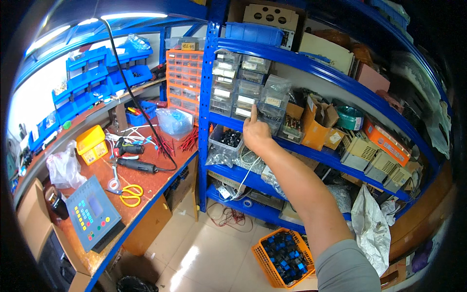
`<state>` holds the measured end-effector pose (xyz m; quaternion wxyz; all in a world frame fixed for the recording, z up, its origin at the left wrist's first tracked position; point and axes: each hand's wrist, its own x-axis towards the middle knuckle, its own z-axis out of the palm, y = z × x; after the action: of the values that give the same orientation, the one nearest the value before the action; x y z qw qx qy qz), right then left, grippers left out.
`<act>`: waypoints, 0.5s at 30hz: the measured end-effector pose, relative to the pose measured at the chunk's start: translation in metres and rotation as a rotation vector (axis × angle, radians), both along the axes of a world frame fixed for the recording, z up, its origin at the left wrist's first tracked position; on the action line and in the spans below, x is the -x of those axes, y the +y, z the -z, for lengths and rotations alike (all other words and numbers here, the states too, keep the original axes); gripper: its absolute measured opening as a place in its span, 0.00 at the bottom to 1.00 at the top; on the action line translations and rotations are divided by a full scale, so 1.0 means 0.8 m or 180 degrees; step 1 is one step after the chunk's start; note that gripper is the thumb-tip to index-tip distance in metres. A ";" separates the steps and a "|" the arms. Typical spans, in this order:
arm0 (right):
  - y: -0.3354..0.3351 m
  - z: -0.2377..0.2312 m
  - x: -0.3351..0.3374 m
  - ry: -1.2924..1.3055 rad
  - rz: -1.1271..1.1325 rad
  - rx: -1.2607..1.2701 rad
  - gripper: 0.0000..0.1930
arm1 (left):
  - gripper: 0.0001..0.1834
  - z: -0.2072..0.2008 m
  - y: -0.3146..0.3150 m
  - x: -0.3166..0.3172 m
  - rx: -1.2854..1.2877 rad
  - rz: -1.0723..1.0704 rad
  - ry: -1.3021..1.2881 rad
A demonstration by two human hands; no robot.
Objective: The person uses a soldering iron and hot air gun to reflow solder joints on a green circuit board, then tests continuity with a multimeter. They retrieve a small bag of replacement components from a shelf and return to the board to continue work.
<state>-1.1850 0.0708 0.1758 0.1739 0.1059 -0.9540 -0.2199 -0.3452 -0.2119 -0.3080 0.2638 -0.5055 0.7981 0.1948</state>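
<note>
My right hand (256, 132) reaches up from the lower right on a bare forearm in a grey sleeve. Its index finger is stretched out at a clear plastic drawer (244, 100) with a white label; the other fingers look curled, and I see nothing held. Whether the fingertip touches the drawer front or stops just short, I cannot tell. Similar labelled drawers (223, 92) are stacked to the left of it. Just below the hand, a grey bin (226, 138) holds small black parts. My left hand is out of view.
Blue shelving (316, 156) carries boxes and parts. On the left, a workbench (160, 178) holds a control panel (94, 212), yellow-handled scissors (131, 195), a corded tool (137, 165) and a yellow bin (91, 144). An orange basket (261, 253) of black and blue parts stands on the floor.
</note>
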 end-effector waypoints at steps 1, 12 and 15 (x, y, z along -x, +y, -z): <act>0.000 0.000 0.000 0.0029 -0.0009 -0.0033 0.31 | 0.25 0.002 -0.003 0.004 0.0008 0.0013 0.0001; 0.003 0.005 0.002 0.0198 -0.0172 -0.0030 0.27 | 0.26 0.016 -0.009 0.022 0.0032 0.0045 0.0076; 0.004 0.005 -0.001 0.0262 -0.0201 0.0018 0.27 | 0.26 0.019 -0.009 0.023 0.0033 0.0041 0.0080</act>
<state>-1.1845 0.0744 0.1717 0.2201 0.1264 -0.9429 -0.2157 -0.3638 -0.2190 -0.3228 0.2523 -0.4992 0.8056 0.1954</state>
